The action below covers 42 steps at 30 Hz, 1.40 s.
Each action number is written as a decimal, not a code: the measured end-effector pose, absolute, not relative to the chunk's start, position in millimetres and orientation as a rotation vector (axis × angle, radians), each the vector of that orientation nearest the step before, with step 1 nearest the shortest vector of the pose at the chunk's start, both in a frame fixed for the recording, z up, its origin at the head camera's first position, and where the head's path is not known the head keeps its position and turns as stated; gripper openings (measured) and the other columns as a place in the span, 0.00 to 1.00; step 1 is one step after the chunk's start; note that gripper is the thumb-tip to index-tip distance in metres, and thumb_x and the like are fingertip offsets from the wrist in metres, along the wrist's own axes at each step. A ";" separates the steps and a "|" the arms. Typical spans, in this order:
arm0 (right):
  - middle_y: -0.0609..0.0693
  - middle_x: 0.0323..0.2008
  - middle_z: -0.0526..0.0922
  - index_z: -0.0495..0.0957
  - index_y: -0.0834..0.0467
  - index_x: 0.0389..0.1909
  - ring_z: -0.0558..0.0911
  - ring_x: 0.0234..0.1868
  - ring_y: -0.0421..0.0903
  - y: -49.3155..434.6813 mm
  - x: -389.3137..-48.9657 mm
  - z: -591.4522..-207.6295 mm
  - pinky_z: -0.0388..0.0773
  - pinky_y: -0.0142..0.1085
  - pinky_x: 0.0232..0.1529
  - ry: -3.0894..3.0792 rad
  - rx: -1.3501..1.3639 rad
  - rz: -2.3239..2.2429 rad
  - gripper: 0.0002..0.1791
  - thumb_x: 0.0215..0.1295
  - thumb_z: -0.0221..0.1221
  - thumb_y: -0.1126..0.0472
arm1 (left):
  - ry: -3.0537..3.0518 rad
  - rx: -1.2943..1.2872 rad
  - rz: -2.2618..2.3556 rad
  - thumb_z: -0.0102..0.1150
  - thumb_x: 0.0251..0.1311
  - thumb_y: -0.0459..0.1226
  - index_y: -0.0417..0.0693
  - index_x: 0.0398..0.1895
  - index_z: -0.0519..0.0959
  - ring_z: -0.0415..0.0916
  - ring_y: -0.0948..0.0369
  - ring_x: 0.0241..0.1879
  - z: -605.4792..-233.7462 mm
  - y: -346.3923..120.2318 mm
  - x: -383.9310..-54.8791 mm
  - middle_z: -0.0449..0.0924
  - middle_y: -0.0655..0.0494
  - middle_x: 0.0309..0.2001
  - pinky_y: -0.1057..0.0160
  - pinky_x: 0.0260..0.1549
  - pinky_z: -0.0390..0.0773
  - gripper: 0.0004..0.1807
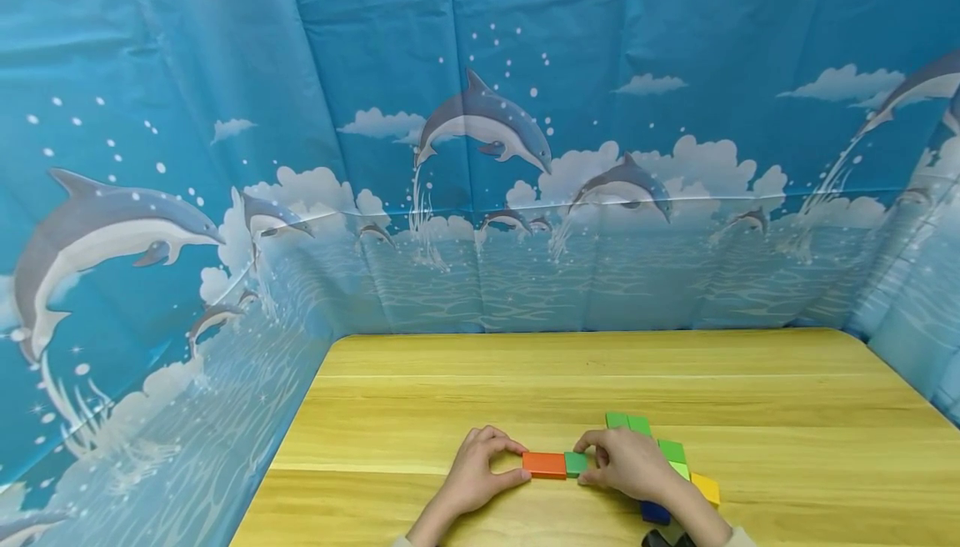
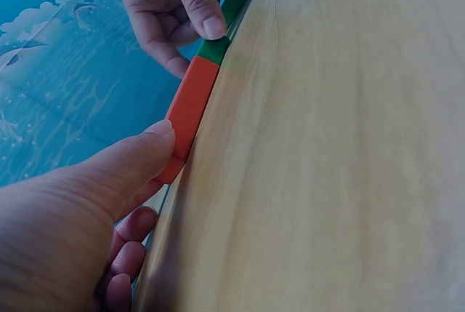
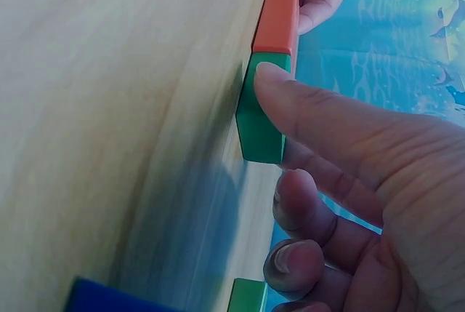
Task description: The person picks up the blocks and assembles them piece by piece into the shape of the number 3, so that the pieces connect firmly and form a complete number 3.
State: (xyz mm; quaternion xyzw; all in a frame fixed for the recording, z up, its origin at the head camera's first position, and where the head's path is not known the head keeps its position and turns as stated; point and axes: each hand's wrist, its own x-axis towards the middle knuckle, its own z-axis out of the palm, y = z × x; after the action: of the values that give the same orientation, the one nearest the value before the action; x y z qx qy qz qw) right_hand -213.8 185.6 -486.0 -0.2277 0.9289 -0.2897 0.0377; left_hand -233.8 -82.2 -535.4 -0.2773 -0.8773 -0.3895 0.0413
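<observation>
An orange-red rectangular block (image 1: 544,465) lies flat on the wooden table (image 1: 450,363), end to end with a green block (image 1: 575,464). My left hand (image 1: 480,472) pinches the red block at its left end, thumb on the near side and index finger on the far side. The green block is held between thumb and index finger of my right hand (image 1: 630,461). In the right wrist view the green block (image 3: 263,119) meets the end of the red block (image 3: 276,17). The other fingers of the right hand curl loosely below.
Right of and partly behind the right hand lie several green blocks (image 1: 672,451), a yellow block (image 1: 706,489) and a dark blue block (image 1: 655,513). A black object (image 1: 656,539) shows at the bottom edge. A dolphin-print curtain (image 1: 480,280) hangs behind the table.
</observation>
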 end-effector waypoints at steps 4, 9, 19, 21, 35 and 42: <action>0.36 0.16 0.69 0.82 0.50 0.41 0.65 0.15 0.34 185.9 -213.1 -485.2 0.60 0.30 0.16 2.837 -0.713 -0.891 0.19 0.50 0.70 0.46 | -2.679 -0.851 -1.187 0.65 0.52 0.56 0.61 0.42 0.83 0.64 0.66 0.44 -536.6 -82.4 -233.8 0.72 0.71 0.41 0.61 0.44 0.67 0.17; 0.36 0.18 0.70 0.81 0.53 0.47 0.65 0.15 0.35 193.3 -214.4 -478.9 0.59 0.30 0.16 2.824 -0.695 -0.905 0.22 0.54 0.66 0.44 | -2.680 -0.856 -1.186 0.64 0.53 0.57 0.61 0.42 0.83 0.64 0.66 0.44 -537.2 -82.1 -234.1 0.72 0.71 0.41 0.61 0.44 0.67 0.18; 0.40 0.18 0.68 0.82 0.53 0.44 0.61 0.14 0.37 224.1 -227.8 -469.2 0.54 0.31 0.17 2.965 -0.477 -0.796 0.15 0.57 0.66 0.52 | -2.695 -0.850 -1.187 0.64 0.53 0.57 0.61 0.43 0.83 0.64 0.66 0.43 -538.2 -82.3 -234.7 0.71 0.71 0.41 0.61 0.44 0.67 0.18; 0.41 0.17 0.68 0.82 0.52 0.43 0.61 0.14 0.38 226.9 -230.0 -470.4 0.54 0.31 0.17 2.983 -0.427 -0.768 0.15 0.56 0.67 0.53 | -2.699 -0.846 -1.186 0.64 0.53 0.57 0.62 0.43 0.83 0.64 0.66 0.44 -538.3 -82.3 -234.8 0.71 0.71 0.42 0.61 0.44 0.67 0.18; 0.41 0.18 0.68 0.82 0.54 0.43 0.64 0.15 0.41 230.7 -236.6 -477.1 0.56 0.32 0.17 3.057 -0.341 -0.662 0.16 0.53 0.69 0.56 | -2.709 -0.858 -1.209 0.63 0.54 0.57 0.62 0.44 0.83 0.64 0.66 0.43 -536.7 -82.3 -235.1 0.71 0.71 0.42 0.62 0.43 0.67 0.18; 0.41 0.19 0.69 0.83 0.53 0.41 0.65 0.16 0.41 225.9 -237.4 -474.3 0.56 0.32 0.17 3.047 -0.340 -0.661 0.15 0.53 0.69 0.55 | -2.702 -0.861 -1.197 0.63 0.53 0.57 0.62 0.44 0.83 0.64 0.66 0.43 -537.7 -82.9 -236.3 0.71 0.71 0.42 0.62 0.43 0.67 0.18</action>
State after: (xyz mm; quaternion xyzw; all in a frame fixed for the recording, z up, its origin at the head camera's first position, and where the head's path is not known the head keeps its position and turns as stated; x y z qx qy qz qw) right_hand -237.4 225.9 -474.3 -0.1083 0.9715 -0.2107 0.0028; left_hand -236.3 -82.9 -537.7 -0.2794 -0.8774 -0.3886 0.0317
